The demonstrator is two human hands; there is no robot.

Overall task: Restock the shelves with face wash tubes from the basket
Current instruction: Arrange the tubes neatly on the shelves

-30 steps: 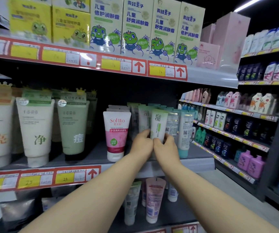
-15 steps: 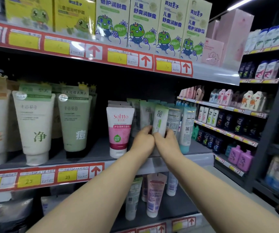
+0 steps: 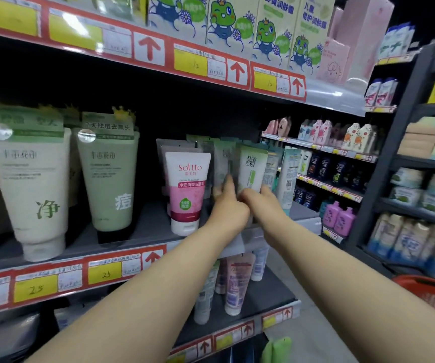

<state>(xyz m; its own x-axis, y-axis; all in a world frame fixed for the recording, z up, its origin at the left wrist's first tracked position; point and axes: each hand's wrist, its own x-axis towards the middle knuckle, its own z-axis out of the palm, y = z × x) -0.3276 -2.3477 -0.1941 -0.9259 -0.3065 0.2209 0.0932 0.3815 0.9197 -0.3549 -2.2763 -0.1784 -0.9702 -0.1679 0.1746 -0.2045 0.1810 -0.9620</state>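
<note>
The white, green-labelled plastic tube point(image 3: 251, 166) is gripped low by the left hand point(image 3: 230, 208) and right hand point(image 3: 263, 203). It should be seated upright, label outward.

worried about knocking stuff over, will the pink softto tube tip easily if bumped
Probably yes: the pink Softto tube stands upright on its narrow white cap, wider at the top, so a nudge from the left hand beside it could topple it. It looks like soft plastic, likely squashy rather than fragile.

Softto tube point(image 3: 187, 189) white over flowered pink, neighbouring tube point(image 3: 251, 166) white fading green, price strip point(image 3: 85, 277) red and yellow, basket point(image 3: 432, 290) red.
</note>
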